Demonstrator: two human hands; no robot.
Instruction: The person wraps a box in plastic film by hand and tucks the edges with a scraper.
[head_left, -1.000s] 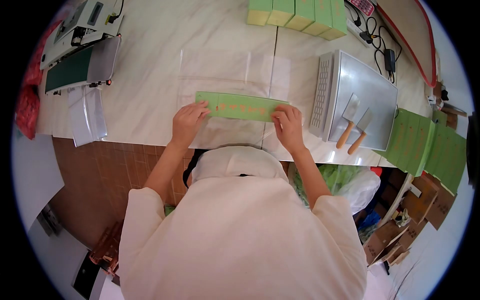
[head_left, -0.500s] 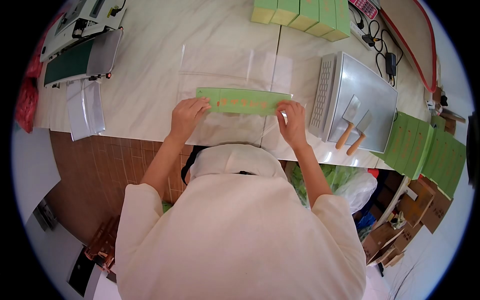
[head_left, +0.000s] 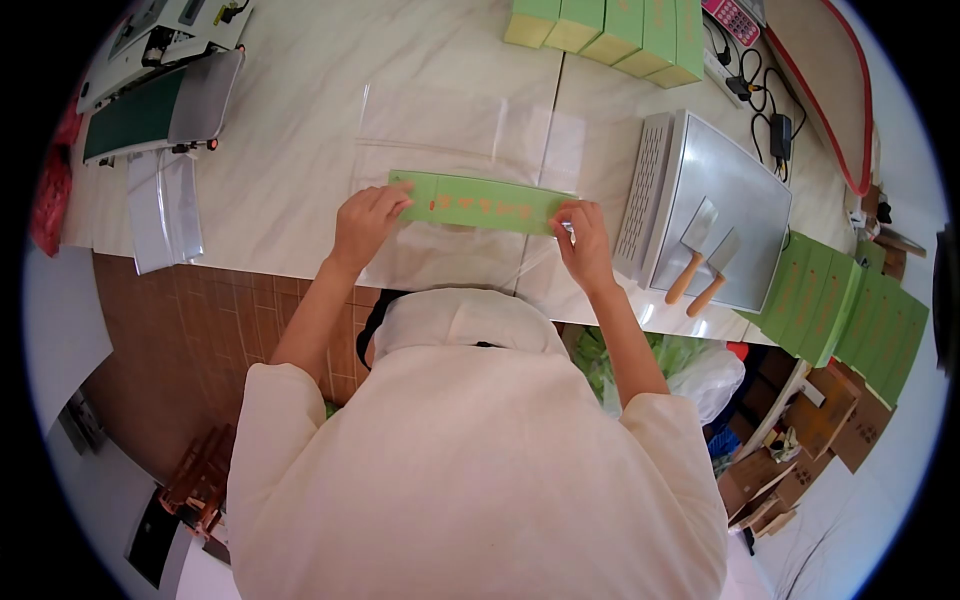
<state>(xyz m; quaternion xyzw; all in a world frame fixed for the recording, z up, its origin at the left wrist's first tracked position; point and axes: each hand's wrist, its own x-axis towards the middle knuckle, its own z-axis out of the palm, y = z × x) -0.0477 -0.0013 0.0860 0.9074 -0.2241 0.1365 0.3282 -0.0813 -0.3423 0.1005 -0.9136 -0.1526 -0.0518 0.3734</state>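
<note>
A long green box (head_left: 480, 203) with orange lettering lies crosswise in front of me, over clear plastic film (head_left: 450, 130) spread on the marbled table. My left hand (head_left: 368, 222) grips the box's left end between thumb and fingers. At the right end, my right hand (head_left: 582, 238) has its thumb and fingers closed on the box's corner. Some clear film shows below the box too, between my hands and the table edge. Whether the box is inside the film or on top of it, I cannot tell.
A metal-topped case (head_left: 725, 210) with two wooden-handled blades (head_left: 705, 270) stands right. Green boxes (head_left: 610, 35) line the back; more green boxes (head_left: 815, 300) sit far right. A machine (head_left: 165, 100) and plastic sleeves (head_left: 165, 210) are left. Cables (head_left: 765, 100) lie back right.
The camera view has shifted slightly. Both hands still hold the box, which has moved up a little toward the back of the table, and its tilt has changed slightly.
</note>
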